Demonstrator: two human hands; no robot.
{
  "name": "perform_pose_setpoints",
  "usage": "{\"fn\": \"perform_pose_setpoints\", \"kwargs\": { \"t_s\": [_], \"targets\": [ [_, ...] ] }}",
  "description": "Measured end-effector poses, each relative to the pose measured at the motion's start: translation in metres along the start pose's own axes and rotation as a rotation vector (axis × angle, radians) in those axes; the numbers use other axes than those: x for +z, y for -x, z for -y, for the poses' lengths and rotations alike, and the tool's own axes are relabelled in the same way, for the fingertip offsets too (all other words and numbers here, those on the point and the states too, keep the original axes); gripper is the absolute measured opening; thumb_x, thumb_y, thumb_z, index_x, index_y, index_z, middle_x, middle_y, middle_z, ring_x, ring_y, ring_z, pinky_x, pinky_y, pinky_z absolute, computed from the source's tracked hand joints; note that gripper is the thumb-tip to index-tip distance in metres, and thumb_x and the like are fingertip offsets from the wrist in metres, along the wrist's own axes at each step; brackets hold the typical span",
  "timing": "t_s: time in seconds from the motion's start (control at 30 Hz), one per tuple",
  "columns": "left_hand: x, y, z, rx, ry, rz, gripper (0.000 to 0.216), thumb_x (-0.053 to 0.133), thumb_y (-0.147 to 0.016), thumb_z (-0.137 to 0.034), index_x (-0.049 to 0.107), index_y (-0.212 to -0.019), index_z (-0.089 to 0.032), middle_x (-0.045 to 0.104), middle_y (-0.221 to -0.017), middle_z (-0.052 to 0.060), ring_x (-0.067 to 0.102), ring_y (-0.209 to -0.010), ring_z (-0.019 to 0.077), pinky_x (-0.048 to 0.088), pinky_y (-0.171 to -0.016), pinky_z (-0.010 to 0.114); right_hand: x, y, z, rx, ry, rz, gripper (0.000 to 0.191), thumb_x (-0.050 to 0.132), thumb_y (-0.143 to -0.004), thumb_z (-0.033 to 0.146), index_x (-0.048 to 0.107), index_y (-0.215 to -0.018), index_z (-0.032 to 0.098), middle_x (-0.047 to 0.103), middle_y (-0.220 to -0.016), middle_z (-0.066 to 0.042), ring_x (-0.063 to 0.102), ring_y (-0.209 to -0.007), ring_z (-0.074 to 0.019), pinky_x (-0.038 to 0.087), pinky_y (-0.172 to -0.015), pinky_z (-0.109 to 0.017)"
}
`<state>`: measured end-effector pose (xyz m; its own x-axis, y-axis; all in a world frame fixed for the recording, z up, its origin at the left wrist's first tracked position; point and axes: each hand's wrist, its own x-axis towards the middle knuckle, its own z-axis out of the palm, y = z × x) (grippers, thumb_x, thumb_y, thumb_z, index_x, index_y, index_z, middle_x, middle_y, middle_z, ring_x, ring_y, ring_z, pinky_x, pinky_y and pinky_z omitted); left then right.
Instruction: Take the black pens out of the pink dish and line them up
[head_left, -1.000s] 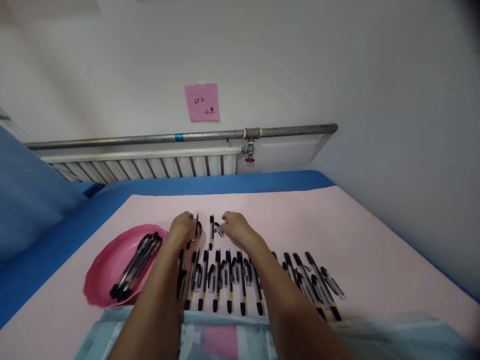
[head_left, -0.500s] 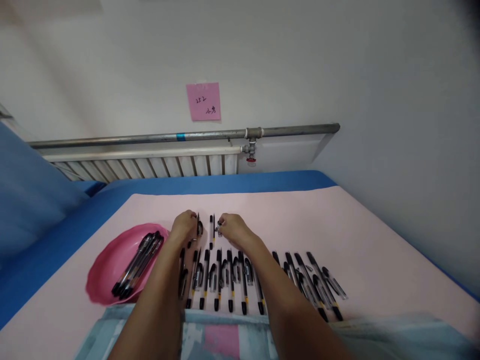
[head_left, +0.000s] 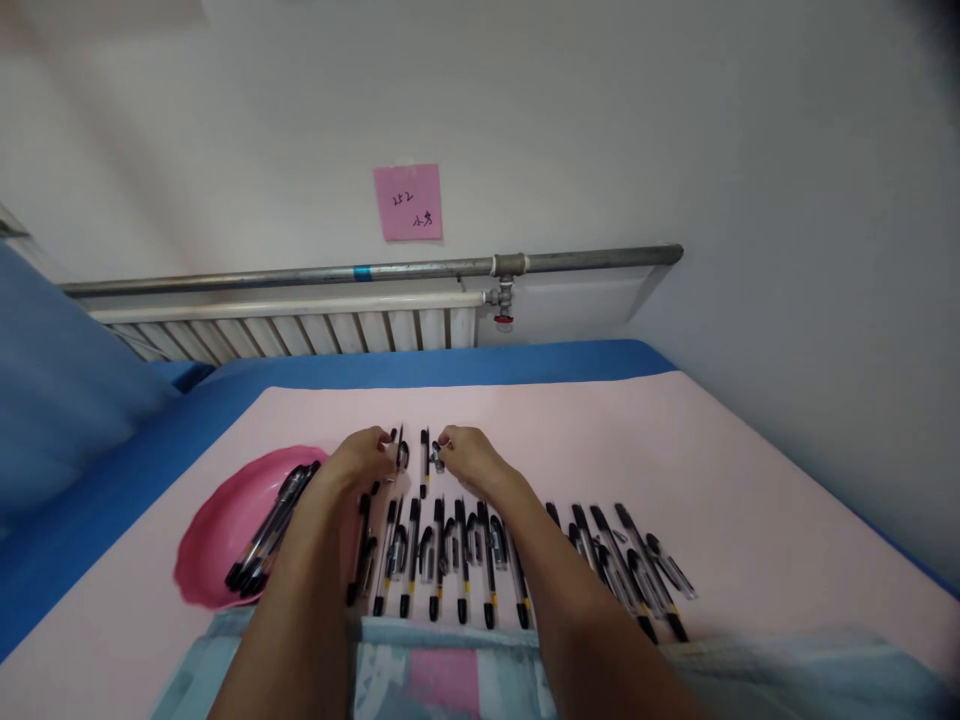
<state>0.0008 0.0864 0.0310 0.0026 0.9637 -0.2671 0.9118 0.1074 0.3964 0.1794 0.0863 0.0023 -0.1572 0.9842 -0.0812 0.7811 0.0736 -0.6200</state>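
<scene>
On the pink tabletop, my left hand [head_left: 363, 456] has its fingers closed over the middle of a pen barrel [head_left: 376, 488], whose dark ends show on either side. Right of it lie a thin refill [head_left: 400, 436] and a black-clipped pen cap [head_left: 404, 456]. My right hand [head_left: 471, 456] pinches a clear pen cap with a black clip [head_left: 438, 456]. Between the hands, another barrel [head_left: 424, 465] lies upright in view with a slim refill [head_left: 427, 452] alongside. Closer to me runs a row of pen barrels [head_left: 437, 560] with refills and caps [head_left: 426, 555] among them.
A pink scalloped bowl [head_left: 196, 550] at the left holds several black pens [head_left: 274, 525]. More barrels and caps [head_left: 645, 580] lie right of my right forearm. Behind the blue table edge [head_left: 450, 365] are a radiator [head_left: 300, 335], a metal pipe [head_left: 427, 268] and the wall.
My left hand has shifted slightly left, away from the refill and cap beside it, and its forearm covers more of the bowl. My right hand stays nearly still at the cap.
</scene>
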Motion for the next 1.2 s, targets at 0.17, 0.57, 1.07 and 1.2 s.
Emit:
{"fn": "perform_pose_setpoints", "kwargs": {
  "t_s": [0.17,0.57,1.07,1.2],
  "targets": [
    [0.008,-0.002,0.002,-0.012,-0.024,0.075,0.057,0.061,-0.057,-0.013,0.050,-0.113,-0.012,0.065,-0.098,0.009,0.064,-0.070,0.0156,0.044,-0.049,0.018,-0.001,0.001,0.001,-0.018,0.003,0.002,0.025,0.052,-0.070,0.016,0.065,-0.092,0.016,0.066,-0.085,-0.007,0.058,-0.073,-0.0148,0.038,-0.059,-0.020],
    [0.014,-0.008,0.006,0.024,-0.123,-0.003,0.050,0.058,-0.065,-0.015,0.050,-0.114,-0.015,0.065,-0.099,0.010,0.063,-0.075,0.0169,0.045,-0.058,0.021,-0.003,0.002,0.003,-0.027,0.013,0.012,0.024,0.052,-0.070,0.015,0.066,-0.089,0.016,0.066,-0.086,-0.006,0.057,-0.074,-0.0143,0.037,-0.059,-0.019],
    [0.012,-0.007,0.002,-0.074,-0.083,-0.034,0.030,0.051,-0.073,-0.021,0.059,-0.101,-0.015,0.067,-0.090,0.009,0.062,-0.060,0.0145,0.044,-0.047,0.019,-0.003,0.001,0.001,-0.022,0.017,0.031,0.027,0.051,-0.071,0.017,0.065,-0.093,0.016,0.066,-0.090,-0.007,0.058,-0.078,-0.0156,0.038,-0.060,-0.020],
    [0.014,-0.009,0.004,-0.070,-0.056,-0.026,0.025,0.046,-0.078,-0.023,0.062,-0.095,-0.014,0.067,-0.074,0.008,0.061,-0.054,0.0132,0.044,-0.046,0.018,-0.005,0.003,0.003,-0.026,0.024,0.031,0.025,0.050,-0.071,0.016,0.066,-0.091,0.015,0.066,-0.089,-0.008,0.058,-0.078,-0.0158,0.038,-0.061,-0.020]
  ]
}}
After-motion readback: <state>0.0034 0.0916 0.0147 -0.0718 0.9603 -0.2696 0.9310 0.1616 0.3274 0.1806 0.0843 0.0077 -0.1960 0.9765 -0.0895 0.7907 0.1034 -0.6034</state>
